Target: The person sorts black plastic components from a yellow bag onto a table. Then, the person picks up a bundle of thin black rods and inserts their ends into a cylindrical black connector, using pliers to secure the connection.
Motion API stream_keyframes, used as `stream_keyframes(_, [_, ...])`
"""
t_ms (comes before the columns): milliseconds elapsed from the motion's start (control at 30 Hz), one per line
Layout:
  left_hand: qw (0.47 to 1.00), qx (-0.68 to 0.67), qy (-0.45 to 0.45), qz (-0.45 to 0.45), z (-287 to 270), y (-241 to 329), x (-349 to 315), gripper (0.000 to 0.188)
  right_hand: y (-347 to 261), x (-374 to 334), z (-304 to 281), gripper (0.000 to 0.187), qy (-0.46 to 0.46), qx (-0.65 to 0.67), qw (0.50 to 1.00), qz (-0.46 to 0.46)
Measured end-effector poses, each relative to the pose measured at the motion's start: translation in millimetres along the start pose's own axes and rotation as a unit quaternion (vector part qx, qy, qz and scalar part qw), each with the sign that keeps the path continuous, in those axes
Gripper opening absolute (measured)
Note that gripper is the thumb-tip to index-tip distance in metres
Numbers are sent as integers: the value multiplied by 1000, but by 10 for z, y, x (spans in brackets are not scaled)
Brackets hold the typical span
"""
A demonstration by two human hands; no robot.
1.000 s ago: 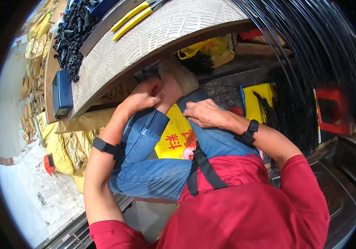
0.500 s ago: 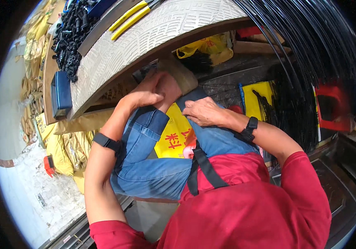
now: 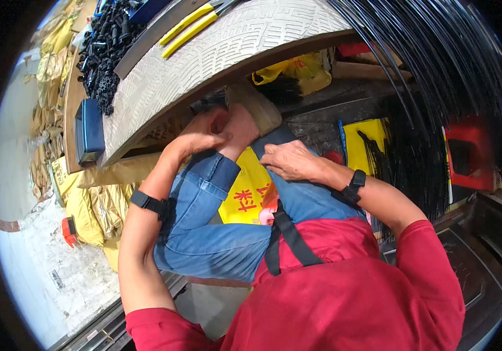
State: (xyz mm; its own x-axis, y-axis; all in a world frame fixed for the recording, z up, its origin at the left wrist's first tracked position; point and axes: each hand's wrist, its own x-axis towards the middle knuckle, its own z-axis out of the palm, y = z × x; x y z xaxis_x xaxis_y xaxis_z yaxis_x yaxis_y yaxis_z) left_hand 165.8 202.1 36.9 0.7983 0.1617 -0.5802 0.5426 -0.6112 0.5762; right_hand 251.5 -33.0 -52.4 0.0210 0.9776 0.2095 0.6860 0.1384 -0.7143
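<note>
The left hand, at 10 to 11 o'clock from centre, curls against the bare leg at 12, thumb and fingers bent; whether it pinches anything is hidden. The right hand, at 2, rests bunched on the jeans near the knee; I cannot tell if cloth is nipped. The 2 hands are apart. A light left touch and a steady right hand would likely serve best, sparing the skin. The jeans are faded denim, with a thick, darker cuff at 9. Between the legs shows a smooth yellow sheet. Outward, the table has a pale, embossed, curved-looking top, with a yellow-handled tool at 11, knobbly black parts at 10 and thin, glossy strands at 2.
</note>
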Motion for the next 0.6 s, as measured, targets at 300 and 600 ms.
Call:
stream_keyframes(300, [989, -79, 51, 111, 56, 75, 32, 37, -4, -13, -20, 14, -10, -5, 1000, 12])
stream_keyframes(600, [985, -158, 34, 55, 78, 103, -32, 52, 29, -20, -21, 14, -16, -14, 1000, 12])
